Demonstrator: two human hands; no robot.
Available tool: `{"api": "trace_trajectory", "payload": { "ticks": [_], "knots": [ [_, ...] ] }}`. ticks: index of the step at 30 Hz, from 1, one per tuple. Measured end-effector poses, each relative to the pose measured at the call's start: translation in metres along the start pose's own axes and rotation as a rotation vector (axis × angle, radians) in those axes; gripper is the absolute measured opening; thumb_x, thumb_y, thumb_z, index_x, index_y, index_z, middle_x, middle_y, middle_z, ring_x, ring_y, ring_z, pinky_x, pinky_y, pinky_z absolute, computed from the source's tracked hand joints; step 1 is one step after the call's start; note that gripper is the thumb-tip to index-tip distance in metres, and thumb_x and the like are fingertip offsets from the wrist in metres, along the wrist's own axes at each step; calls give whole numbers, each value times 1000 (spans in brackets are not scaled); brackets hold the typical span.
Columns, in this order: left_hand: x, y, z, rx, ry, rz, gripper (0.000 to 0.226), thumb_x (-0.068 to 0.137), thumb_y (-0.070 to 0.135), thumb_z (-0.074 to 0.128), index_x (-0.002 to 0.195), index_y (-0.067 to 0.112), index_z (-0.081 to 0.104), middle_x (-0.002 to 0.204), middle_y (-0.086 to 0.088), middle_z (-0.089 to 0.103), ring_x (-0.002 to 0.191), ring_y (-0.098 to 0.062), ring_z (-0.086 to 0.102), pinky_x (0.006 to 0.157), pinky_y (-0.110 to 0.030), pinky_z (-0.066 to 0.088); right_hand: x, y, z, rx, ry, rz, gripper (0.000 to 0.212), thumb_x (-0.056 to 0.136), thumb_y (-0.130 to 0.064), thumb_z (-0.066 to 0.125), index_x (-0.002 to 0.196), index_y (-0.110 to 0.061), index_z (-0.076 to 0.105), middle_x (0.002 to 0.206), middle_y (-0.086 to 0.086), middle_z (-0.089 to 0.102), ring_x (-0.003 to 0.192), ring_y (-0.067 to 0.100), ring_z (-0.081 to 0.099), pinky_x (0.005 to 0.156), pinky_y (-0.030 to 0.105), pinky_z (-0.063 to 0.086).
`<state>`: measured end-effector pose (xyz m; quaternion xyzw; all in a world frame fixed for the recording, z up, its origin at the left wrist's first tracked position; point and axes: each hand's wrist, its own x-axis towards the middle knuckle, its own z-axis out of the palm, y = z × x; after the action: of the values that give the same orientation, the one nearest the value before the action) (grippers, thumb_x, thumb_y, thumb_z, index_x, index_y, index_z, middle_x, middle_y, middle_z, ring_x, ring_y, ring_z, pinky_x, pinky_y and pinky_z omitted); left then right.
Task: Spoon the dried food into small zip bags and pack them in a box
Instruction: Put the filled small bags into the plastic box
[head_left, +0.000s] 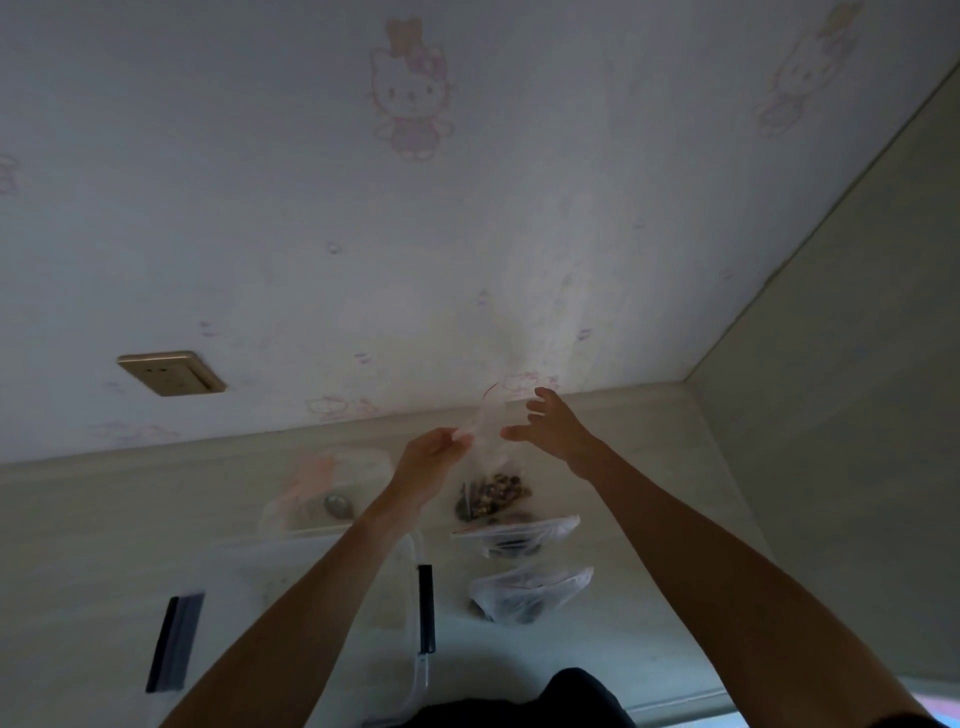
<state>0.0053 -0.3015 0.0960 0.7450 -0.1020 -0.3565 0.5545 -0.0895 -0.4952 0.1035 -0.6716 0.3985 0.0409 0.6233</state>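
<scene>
I read no words anywhere; the only printing is the pale pink cartoon cat pattern (409, 88) on the wallpaper, and the beige wall socket (171, 372) shows no lettering I can make out. My left hand (427, 464) pinches the upper edge of a small clear zip bag (488, 452) that hangs raised over the pale table (649, 571), long axis near upright, red-lined mouth up and tipped left, brown dried food (493, 498) in its bottom, while my right hand (551, 430) hovers just beside it with fingers spread, gripping nothing. Two more filled bags (527, 592) lie on the table nearer me, long axes roughly left to right, beside the clear plastic box (410, 561) with black clips, and a spoon (338, 505) rests in a big clear bag (322, 488) at the far side.
</scene>
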Motion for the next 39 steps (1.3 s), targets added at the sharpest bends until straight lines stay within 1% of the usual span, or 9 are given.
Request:
{"api": "trace_trajectory", "payload": {
  "ticks": [3,7,11,15,19,24,27,32,39],
  "knots": [
    [-12,5,3,-93,-153,37,7,96,24,74,90,20,73,79,13,68,75,-1,59,75,-20,44,-9,7,-12,-44,-28,-54,111,72,-15,93,159,-13,24,154,9,44,141,26,45,108,37,44],
    [-20,11,7,-196,-306,16,7,96,12,67,98,14,74,102,-14,62,99,-25,53,90,-41,37,-27,13,-23,-39,-7,-172,87,69,-14,95,144,-13,50,129,3,66,120,20,62,94,23,51],
    [-23,12,9,-92,-175,95,25,99,-1,58,86,15,72,91,-10,75,90,-24,61,79,-34,42,-48,12,-37,-37,22,-260,27,76,-16,91,98,-7,80,91,-1,79,85,5,73,74,15,53],
    [-26,2,-2,105,-97,200,24,102,7,63,82,18,73,83,0,77,80,-12,69,83,-32,49,-67,16,-44,-190,63,-294,16,80,-16,88,85,-3,80,78,8,77,64,-4,67,63,10,48],
    [-32,-6,-10,247,-127,309,25,102,10,64,84,23,75,83,1,77,75,-2,68,79,-27,51,-80,15,-39,-481,100,-360,13,85,-21,84,88,-9,79,80,0,73,72,6,66,65,10,46],
    [-41,-2,-8,337,-80,387,19,97,18,73,87,35,75,85,14,79,85,-2,74,81,-17,55,-88,-8,-10,-707,-9,-507,13,87,-26,78,90,-14,80,90,2,78,84,16,71,77,30,56],
    [-47,-2,-8,364,-78,428,18,93,18,78,87,35,76,83,22,78,82,4,73,75,-9,52,-89,-17,6,-712,-77,-550,14,89,-21,76,91,-8,80,89,6,78,83,19,72,79,35,59],
    [-50,-3,-16,410,-96,477,2,91,15,80,93,17,80,86,13,78,83,1,74,79,-13,55,-89,-14,11,-717,-85,-528,13,90,-19,74,93,-8,79,93,6,77,87,20,72,86,41,59],
    [-51,0,-12,425,-98,469,8,89,21,83,90,29,80,79,25,76,80,2,75,77,-15,56,-93,-12,23,-695,-33,-566,17,92,-21,74,97,-7,80,96,8,78,89,19,71,84,34,56]
  ]
}}
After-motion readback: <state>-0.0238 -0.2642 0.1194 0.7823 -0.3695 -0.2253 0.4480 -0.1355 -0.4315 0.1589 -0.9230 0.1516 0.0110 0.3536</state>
